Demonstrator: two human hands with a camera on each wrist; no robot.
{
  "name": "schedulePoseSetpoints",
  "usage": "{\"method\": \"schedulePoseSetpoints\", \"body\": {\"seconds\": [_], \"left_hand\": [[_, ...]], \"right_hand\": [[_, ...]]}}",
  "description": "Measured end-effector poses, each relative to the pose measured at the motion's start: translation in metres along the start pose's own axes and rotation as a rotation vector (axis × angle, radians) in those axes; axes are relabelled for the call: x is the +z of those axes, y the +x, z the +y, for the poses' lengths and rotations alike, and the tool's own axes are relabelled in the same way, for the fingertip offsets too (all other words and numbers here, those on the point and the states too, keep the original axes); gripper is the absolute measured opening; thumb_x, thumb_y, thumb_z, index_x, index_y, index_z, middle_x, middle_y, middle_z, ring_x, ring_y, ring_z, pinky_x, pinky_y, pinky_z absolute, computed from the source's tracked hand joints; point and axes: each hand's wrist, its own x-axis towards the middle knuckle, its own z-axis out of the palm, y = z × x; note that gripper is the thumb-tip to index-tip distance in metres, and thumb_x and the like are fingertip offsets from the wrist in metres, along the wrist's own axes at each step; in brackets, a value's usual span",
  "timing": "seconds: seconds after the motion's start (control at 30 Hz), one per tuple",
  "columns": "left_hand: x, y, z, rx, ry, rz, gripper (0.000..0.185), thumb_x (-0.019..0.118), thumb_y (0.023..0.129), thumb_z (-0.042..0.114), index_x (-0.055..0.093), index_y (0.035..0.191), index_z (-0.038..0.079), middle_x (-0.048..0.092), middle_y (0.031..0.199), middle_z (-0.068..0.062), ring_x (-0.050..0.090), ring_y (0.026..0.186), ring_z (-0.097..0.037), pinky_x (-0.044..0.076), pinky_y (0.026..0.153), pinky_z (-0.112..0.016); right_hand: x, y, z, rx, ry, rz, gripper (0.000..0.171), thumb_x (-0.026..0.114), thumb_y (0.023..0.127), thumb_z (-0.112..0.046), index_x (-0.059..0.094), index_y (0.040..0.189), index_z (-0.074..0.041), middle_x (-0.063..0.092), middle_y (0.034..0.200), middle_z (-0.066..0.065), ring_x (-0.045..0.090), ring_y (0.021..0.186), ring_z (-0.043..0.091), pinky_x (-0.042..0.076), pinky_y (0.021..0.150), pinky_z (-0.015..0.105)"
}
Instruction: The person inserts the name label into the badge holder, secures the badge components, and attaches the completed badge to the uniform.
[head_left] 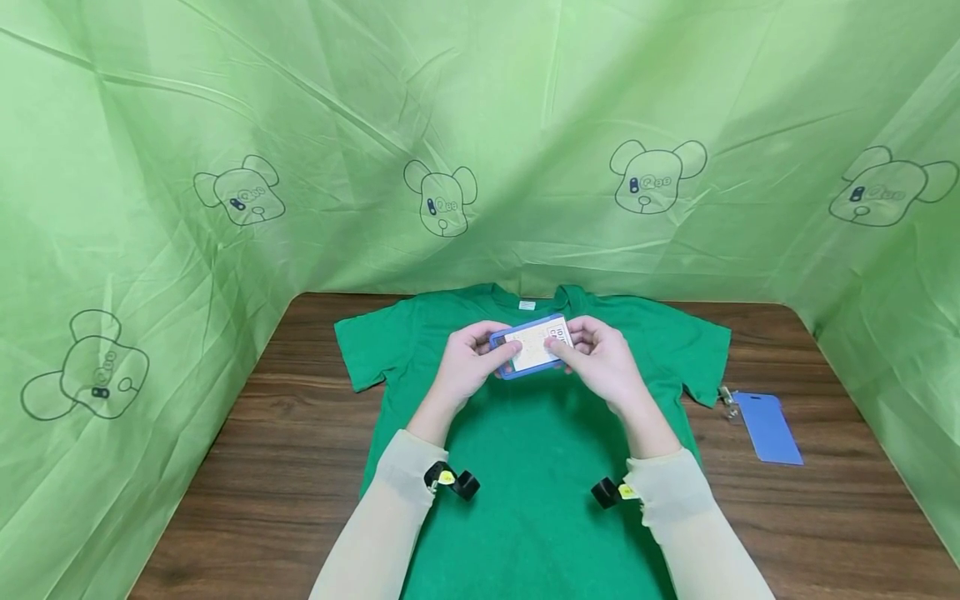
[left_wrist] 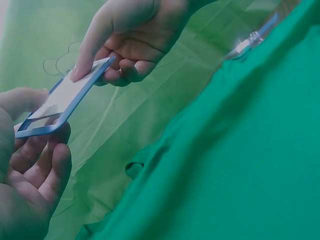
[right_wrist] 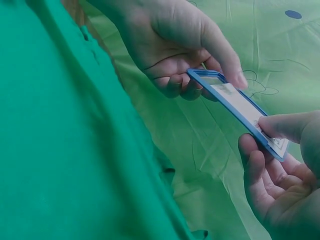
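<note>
Both hands hold a blue-framed badge holder (head_left: pixel 498 340) above a green T-shirt (head_left: pixel 540 467). A white printed card (head_left: pixel 534 345) lies in the frame, and in the right wrist view it leaves a gap at the left-hand end. My left hand (head_left: pixel 471 357) pinches that end, thumb on top and fingers beneath. At the other end my right hand (head_left: pixel 600 354) pinches holder and card, its thumb pressing the card face. In the left wrist view the card (left_wrist: pixel 65 92) sits slightly tilted with the holder. The fingers under the holder are partly hidden in the head view.
A flat blue badge piece (head_left: pixel 769 429) with a metal and clear clip (head_left: pixel 727 402) lies to the right, by the shirt's sleeve. The shirt is spread on a dark wooden table (head_left: pixel 300 467). Green cloth walls (head_left: pixel 525 100) enclose the back and sides.
</note>
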Motion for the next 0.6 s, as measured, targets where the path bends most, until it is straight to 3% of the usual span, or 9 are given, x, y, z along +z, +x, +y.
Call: {"method": "schedulePoseSetpoints", "body": {"seconds": [0.3, 0.6], "left_hand": [[-0.001, 0.000, -0.001, -0.004, 0.014, -0.003, 0.023, 0.081, 0.099, 0.008, 0.076, 0.119, -0.003, 0.076, 0.098, -0.011, 0.072, 0.075, -0.016, 0.059, 0.060, -0.026], [-0.003, -0.001, 0.002, -0.009, 0.011, -0.016, 0.022, 0.075, 0.101, 0.005, 0.076, 0.122, -0.002, 0.075, 0.104, -0.014, 0.069, 0.076, -0.018, 0.057, 0.060, -0.030]], "right_hand": [[0.000, 0.001, -0.001, 0.007, -0.006, -0.013, 0.034, 0.083, 0.101, -0.023, 0.068, 0.118, 0.002, 0.073, 0.095, 0.015, 0.067, 0.072, 0.020, 0.061, 0.067, 0.030], [-0.010, 0.000, 0.000, -0.002, 0.062, -0.074, 0.029, 0.077, 0.105, -0.017, 0.071, 0.122, 0.006, 0.075, 0.101, 0.019, 0.076, 0.078, 0.021, 0.064, 0.071, 0.034]]}}
